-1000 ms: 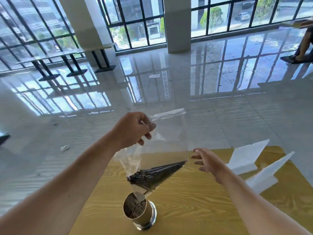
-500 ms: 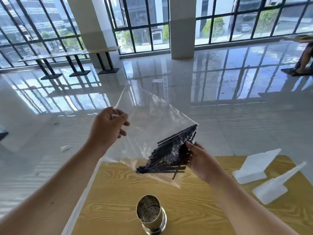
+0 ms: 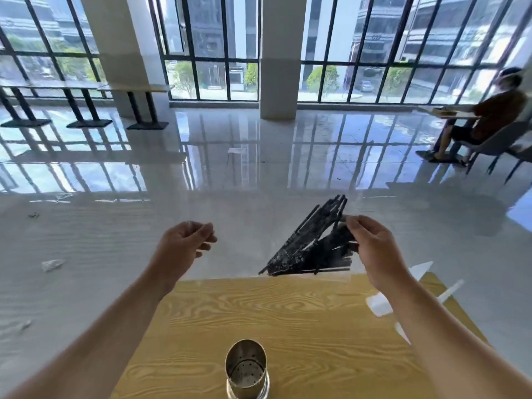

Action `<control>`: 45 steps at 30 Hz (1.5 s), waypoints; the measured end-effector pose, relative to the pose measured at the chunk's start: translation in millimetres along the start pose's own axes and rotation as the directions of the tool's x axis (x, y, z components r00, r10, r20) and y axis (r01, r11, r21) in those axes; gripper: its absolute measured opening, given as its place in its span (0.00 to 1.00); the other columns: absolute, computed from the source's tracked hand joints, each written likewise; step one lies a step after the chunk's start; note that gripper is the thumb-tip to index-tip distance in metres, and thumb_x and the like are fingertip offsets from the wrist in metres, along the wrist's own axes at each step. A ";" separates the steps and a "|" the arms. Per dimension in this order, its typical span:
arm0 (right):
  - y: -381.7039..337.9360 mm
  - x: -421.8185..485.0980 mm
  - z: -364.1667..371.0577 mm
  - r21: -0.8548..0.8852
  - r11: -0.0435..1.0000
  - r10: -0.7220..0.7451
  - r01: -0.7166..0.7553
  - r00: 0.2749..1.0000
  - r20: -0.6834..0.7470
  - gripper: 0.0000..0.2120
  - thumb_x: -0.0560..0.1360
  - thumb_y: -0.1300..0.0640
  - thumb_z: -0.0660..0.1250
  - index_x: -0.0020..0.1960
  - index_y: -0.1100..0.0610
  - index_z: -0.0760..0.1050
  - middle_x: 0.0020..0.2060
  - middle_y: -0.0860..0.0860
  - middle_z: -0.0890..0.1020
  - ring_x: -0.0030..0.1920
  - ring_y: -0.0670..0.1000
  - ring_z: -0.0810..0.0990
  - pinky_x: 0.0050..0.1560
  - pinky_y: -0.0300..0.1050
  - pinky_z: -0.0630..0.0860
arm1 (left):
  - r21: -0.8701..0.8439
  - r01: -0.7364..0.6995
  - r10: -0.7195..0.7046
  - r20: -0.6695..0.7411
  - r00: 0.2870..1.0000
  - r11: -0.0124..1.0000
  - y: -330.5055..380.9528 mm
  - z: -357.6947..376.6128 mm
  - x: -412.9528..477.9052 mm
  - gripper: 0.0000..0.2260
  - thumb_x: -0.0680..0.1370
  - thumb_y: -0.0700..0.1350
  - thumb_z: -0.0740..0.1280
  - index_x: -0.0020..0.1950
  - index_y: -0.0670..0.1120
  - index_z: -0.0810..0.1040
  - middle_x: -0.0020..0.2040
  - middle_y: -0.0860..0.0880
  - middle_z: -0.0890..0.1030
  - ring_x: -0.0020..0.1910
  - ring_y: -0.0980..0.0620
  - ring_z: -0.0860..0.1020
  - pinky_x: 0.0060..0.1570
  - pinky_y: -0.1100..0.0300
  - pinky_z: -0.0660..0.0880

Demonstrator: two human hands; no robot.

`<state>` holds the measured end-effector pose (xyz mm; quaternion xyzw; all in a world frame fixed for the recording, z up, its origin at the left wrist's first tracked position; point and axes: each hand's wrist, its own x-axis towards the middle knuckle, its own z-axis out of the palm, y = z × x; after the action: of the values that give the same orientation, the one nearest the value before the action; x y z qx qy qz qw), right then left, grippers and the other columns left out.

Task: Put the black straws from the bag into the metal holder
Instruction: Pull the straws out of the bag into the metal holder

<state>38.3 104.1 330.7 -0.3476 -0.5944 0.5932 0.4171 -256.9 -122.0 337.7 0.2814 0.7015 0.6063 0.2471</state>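
A bundle of black straws (image 3: 311,249) lies inside a clear plastic bag (image 3: 336,276) that I hold up over the far edge of the wooden table (image 3: 316,326). My right hand (image 3: 374,251) grips the bag at the straws' right side. My left hand (image 3: 184,246) pinches the bag's other end, well apart from the straws. The straws slant from lower left to upper right. The metal holder (image 3: 246,370) stands upright and open on the table near me, below both hands, with its perforated bottom showing and no straws in it.
White folded card pieces (image 3: 380,305) lie on the table's right side, partly behind my right forearm. Beyond the table is glossy floor with small scraps (image 3: 51,264). A person sits on a chair (image 3: 489,119) at far right. Black-legged tables (image 3: 135,90) stand far left.
My right hand has taken hold of the bag at the straws. Both hands moved apart and stretched the bag sideways, away from above the holder. The camera has tilted up.
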 end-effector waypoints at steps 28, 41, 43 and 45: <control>-35.6 -4.6 9.8 0.202 0.979 0.022 -0.017 1.000 -0.021 0.10 0.87 0.57 0.63 0.48 0.51 0.78 0.39 0.47 0.88 0.30 0.48 0.85 0.37 0.54 0.86 | 0.327 -0.353 0.432 -0.212 0.877 0.876 46.0 -25.1 -6.5 0.21 0.72 0.55 0.80 0.54 0.58 0.70 0.46 0.57 0.82 0.37 0.57 0.80 0.36 0.56 0.76; -46.5 4.2 23.7 0.193 0.981 0.002 0.007 0.999 -0.045 0.10 0.87 0.58 0.63 0.48 0.52 0.78 0.39 0.48 0.88 0.28 0.50 0.84 0.28 0.44 0.82 | 0.324 -0.152 0.212 -0.160 0.964 0.934 39.3 -29.2 7.1 0.18 0.73 0.53 0.80 0.60 0.54 0.81 0.36 0.54 0.81 0.31 0.56 0.78 0.37 0.59 0.71; -46.4 4.4 26.0 0.181 0.984 0.004 0.002 0.999 -0.036 0.10 0.87 0.58 0.63 0.48 0.52 0.78 0.39 0.47 0.88 0.28 0.49 0.84 0.30 0.47 0.84 | 0.307 -0.109 0.148 -0.108 0.983 0.945 39.3 -27.6 7.5 0.17 0.72 0.55 0.81 0.57 0.53 0.84 0.36 0.52 0.79 0.31 0.57 0.76 0.35 0.61 0.71; -46.3 3.8 28.6 0.170 0.985 0.003 0.001 1.000 -0.020 0.10 0.87 0.59 0.62 0.49 0.53 0.77 0.39 0.47 0.88 0.29 0.49 0.84 0.31 0.45 0.84 | 0.340 -0.092 0.128 -0.084 0.988 0.936 38.9 -24.8 7.8 0.15 0.71 0.56 0.81 0.54 0.53 0.86 0.39 0.50 0.78 0.34 0.54 0.76 0.35 0.62 0.71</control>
<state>14.6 93.2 378.6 -0.3170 -0.5371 0.6385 0.4510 -275.9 -130.1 379.7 0.3260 0.7895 0.5049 0.1242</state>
